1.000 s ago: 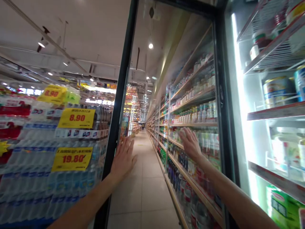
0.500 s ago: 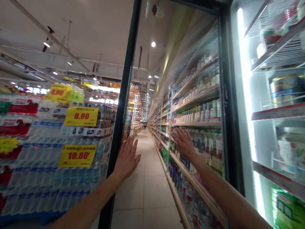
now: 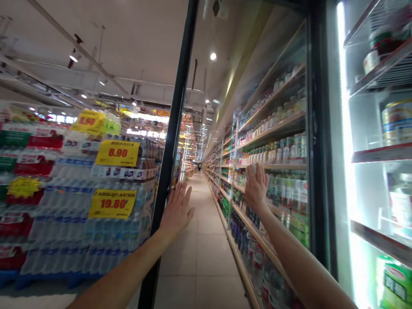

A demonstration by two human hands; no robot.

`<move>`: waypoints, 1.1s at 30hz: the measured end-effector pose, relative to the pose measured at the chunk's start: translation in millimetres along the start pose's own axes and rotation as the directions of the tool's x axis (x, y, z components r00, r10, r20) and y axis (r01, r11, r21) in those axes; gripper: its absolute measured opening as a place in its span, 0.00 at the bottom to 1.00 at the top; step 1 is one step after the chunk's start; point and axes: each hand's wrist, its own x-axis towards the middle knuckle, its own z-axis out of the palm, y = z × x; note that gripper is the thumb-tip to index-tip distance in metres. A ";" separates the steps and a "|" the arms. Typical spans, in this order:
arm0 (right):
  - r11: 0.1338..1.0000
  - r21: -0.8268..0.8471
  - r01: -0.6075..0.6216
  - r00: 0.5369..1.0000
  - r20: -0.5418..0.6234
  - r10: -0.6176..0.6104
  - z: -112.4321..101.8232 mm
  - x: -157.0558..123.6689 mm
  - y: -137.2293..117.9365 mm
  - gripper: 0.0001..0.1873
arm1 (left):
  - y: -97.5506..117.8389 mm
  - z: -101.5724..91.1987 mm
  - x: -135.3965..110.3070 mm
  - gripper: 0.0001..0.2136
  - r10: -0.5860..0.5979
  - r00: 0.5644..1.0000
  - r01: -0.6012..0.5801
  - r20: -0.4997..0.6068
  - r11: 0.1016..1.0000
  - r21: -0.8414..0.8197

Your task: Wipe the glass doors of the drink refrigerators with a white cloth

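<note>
Left of the glass door (image 3: 177, 116), stacked packs of bottles (image 3: 61, 227) carry yellow price signs (image 3: 117, 152), two of them reading 8.90 and 19.80. At the door's black left frame, the left hand (image 3: 177, 207) is spread wide, fingers straight and thumb apart, its back to the camera; nothing shows in its grasp, and whether its palm touches the glass or the frame I cannot tell. Further right, in front of the door's glass, the right hand (image 3: 256, 189) is narrower, fingers raised and close together over a small pale wad (image 3: 252, 168), which lies at its fingertips against the pane. Right of the door, lit cooler shelves (image 3: 383, 153) hold a blurred tin (image 3: 397, 122) and, lower, a green package (image 3: 397, 283).
</note>
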 end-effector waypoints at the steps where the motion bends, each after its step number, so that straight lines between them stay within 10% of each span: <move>1: 0.999 0.001 -0.051 0.998 -0.023 0.051 1.3 -0.5 -5.8 0.27 | 0.3 -1.0 -0.1 0.29 -0.003 1.000 0.003 0.003 1.000 0.000; 3: 0.990 0.052 0.131 0.990 0.038 -0.133 2.5 -7.5 -20.2 0.27 | 0.3 -3.2 -1.1 0.29 -0.005 1.000 0.005 0.010 1.000 -0.003; 7: 0.717 0.253 0.650 0.703 0.161 -0.693 2.2 -15.6 -40.2 0.25 | -3.4 -8.0 -6.3 0.30 0.035 0.998 -0.035 0.043 0.999 -0.009; 12: 0.990 0.075 0.115 0.992 0.036 -0.118 5.3 6.8 -39.0 0.25 | -4.5 -12.4 -18.8 0.32 0.057 0.994 -0.058 0.097 0.998 0.009; 15: 0.932 0.140 0.335 0.935 0.075 -0.348 4.8 -4.2 -47.6 0.25 | -2.8 -13.6 -31.6 0.30 0.065 0.990 -0.069 0.125 0.997 0.024; 18: 0.703 0.262 0.662 0.706 0.097 -0.701 6.4 -16.9 -60.5 0.26 | -5.4 -13.4 -47.8 0.28 0.122 0.978 -0.127 0.170 0.992 0.020; 23: 0.957 0.155 0.246 0.968 0.011 -0.251 16.4 -7.9 -82.7 0.26 | -12.1 -13.3 -72.2 0.27 0.171 0.953 -0.178 0.248 0.984 0.008; 25: 0.941 0.172 0.293 0.954 0.013 -0.300 17.5 -12.8 -94.6 0.25 | -12.7 -14.4 -79.9 0.27 0.166 0.951 -0.173 0.261 0.985 0.005; 29: 0.682 0.301 0.666 0.710 0.021 -0.703 16.5 -21.7 -117.5 0.23 | -16.1 -18.7 -90.9 0.26 0.183 0.948 -0.193 0.261 0.981 0.011; 33: 0.901 0.256 0.351 0.922 0.072 -0.379 22.2 4.3 -138.4 0.26 | -20.4 -26.8 -91.5 0.24 0.216 0.941 -0.230 0.260 0.973 0.024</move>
